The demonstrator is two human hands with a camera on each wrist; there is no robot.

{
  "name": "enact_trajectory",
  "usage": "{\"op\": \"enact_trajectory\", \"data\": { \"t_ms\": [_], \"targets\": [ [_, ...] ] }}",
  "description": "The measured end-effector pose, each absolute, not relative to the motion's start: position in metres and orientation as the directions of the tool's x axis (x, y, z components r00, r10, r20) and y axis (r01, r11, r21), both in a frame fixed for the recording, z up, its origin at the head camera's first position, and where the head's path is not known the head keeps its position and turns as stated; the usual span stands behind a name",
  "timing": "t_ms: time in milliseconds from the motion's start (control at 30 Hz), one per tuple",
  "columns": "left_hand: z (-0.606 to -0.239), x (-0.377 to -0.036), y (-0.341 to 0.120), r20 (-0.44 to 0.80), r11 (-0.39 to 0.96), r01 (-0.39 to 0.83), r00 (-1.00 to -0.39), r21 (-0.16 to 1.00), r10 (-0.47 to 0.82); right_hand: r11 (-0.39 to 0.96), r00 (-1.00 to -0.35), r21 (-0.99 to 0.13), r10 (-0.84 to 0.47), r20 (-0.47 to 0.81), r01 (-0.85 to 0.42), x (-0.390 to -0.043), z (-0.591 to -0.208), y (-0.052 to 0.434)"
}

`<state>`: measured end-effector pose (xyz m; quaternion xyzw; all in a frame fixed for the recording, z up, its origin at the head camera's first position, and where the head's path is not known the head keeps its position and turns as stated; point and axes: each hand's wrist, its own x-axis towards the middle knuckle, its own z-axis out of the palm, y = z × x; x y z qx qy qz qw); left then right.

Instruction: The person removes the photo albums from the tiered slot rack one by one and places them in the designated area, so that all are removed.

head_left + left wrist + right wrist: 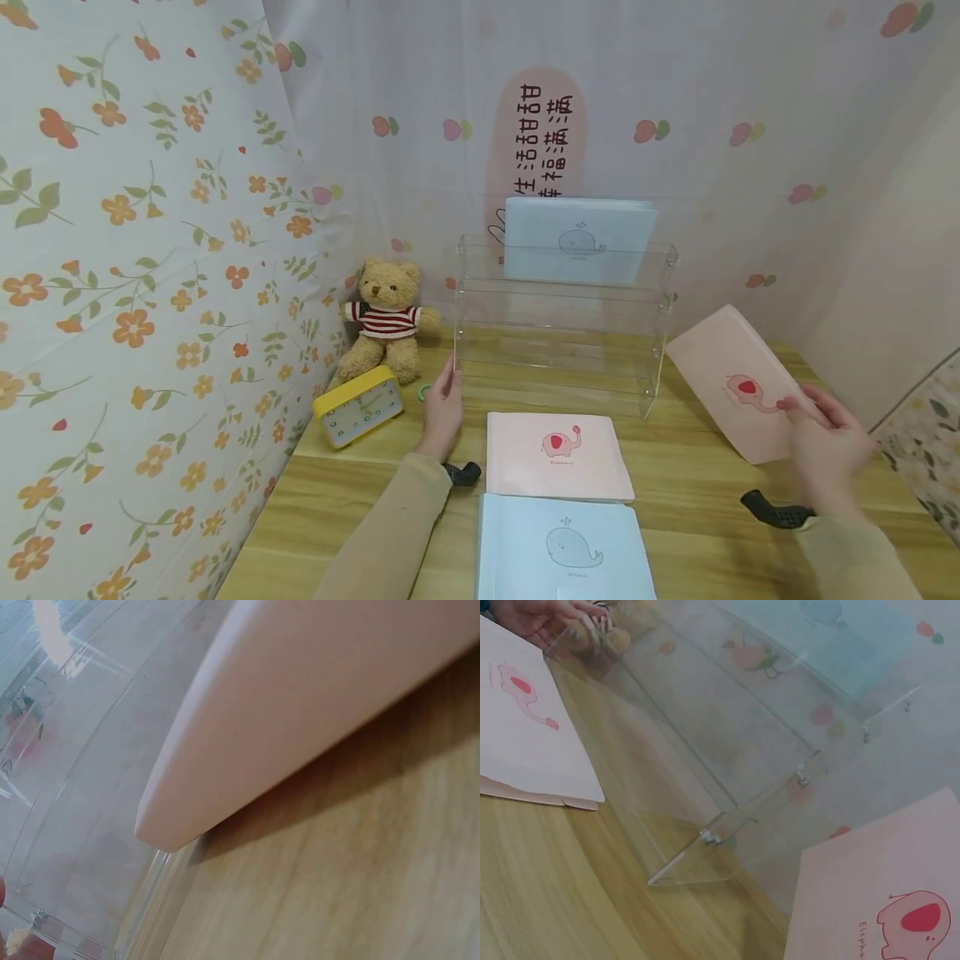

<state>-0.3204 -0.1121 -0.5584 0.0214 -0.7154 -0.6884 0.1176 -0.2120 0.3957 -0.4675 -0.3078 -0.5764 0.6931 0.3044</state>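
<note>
My right hand (pixel 832 450) grips a pink booklet with an elephant drawing (pixel 738 387) by its right edge, tilted above the table; its cover also shows in the right wrist view (pixel 900 892). My left hand (pixel 441 415) holds the lower left side of a clear acrylic tiered rack (pixel 558 379), thumb at the front. On the rack's top tier leans a pale blue whale booklet (pixel 577 237). Before the rack lie a second pink elephant booklet (pixel 558 467) and, nearer me, another blue whale booklet (pixel 570 554).
A yellow alarm clock (pixel 360 406) and a teddy bear in a striped shirt (pixel 385 321) are left of the rack. A small green ring (pixel 424 392) lies near my left hand. Patterned curtains (pixel 420 75) enclose the wooden table (pixel 690 533).
</note>
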Motion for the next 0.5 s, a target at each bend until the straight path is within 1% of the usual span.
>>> {"op": "enact_trajectory", "data": {
  "t_ms": [100, 233, 333, 433, 500],
  "targets": [
    [-0.559, -0.321, -0.113, 0.147, 0.055, 0.138, -0.971, 0.989, -0.190, -0.142, -0.628, -0.989, 0.773, -0.090, -0.033, -0.219, -0.470, 0.395],
    [-0.560, -0.322, -0.115, 0.149, 0.066, 0.139, -0.972, 0.988, -0.184, -0.070, -0.620, -0.997, 0.784, -0.040, -0.024, -0.227, -0.470, 0.388],
    [-0.558, -0.322, -0.115, 0.141, 0.071, 0.130, -0.973, 0.989, -0.184, 0.064, -0.623, -0.996, 0.782, 0.010, 0.064, -0.234, -0.472, 0.385],
    [-0.557, -0.321, -0.115, 0.136, 0.072, 0.124, -0.973, 0.990, -0.186, 0.162, -0.647, -0.972, 0.762, 0.015, 0.169, -0.240, -0.474, 0.385],
    [-0.558, -0.321, -0.114, 0.137, 0.071, 0.125, -0.972, 0.990, -0.189, 0.182, -0.663, -0.958, 0.748, -0.010, 0.220, -0.241, -0.474, 0.385]
  ]
}}
